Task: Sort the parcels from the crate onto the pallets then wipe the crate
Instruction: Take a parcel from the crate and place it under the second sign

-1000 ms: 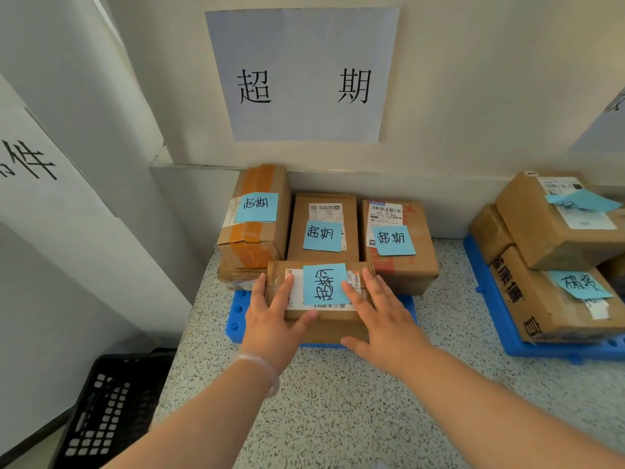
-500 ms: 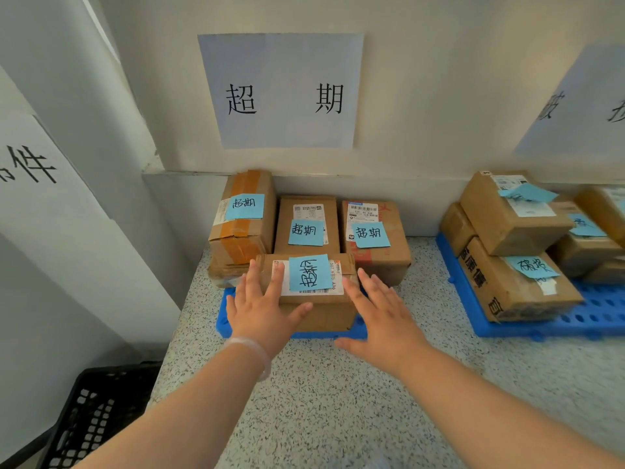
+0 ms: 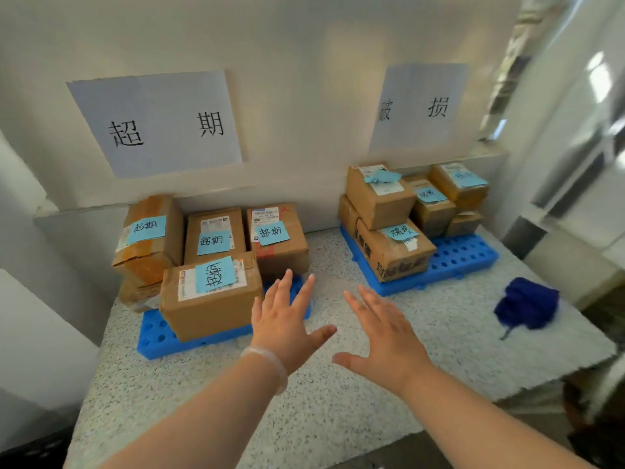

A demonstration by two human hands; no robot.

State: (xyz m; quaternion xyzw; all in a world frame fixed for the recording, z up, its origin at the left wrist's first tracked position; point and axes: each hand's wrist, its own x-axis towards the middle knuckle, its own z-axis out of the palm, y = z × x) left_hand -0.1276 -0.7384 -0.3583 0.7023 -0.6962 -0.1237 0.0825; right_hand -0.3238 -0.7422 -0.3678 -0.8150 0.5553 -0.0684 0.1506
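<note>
Both hands have come off the front parcel (image 3: 209,306) and drawn back: left hand (image 3: 284,328) and right hand (image 3: 382,336) hover flat, fingers spread wide, holding nothing, above the speckled counter (image 3: 338,418). That parcel, with a blue note reading 超期, sits on the blue pallet (image 3: 159,336) just left of the left hand, below the 超期 sign (image 3: 155,125). Ahead-right of the right hand, boxes (image 3: 392,252) stand on the second pallet (image 3: 463,258) under the 破损 sign (image 3: 417,108).
</note>
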